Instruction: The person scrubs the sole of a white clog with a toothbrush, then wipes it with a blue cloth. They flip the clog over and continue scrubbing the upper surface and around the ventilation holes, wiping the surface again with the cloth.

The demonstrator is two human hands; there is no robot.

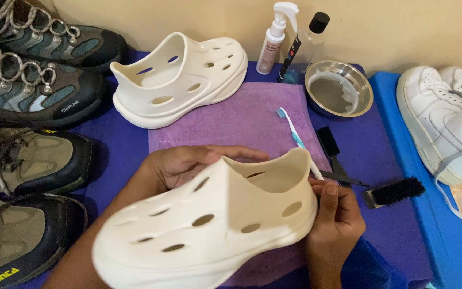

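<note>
Cream foam clog is held up over the purple towel. It is gripped by the left hand at the top and the right hand at the heel. It looks light, bendy and smooth.

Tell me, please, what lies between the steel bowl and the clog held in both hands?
In the head view, a toothbrush lies on the purple towel between the steel bowl and the held clog.

Pink-labelled white spray bottle, far edge
</note>
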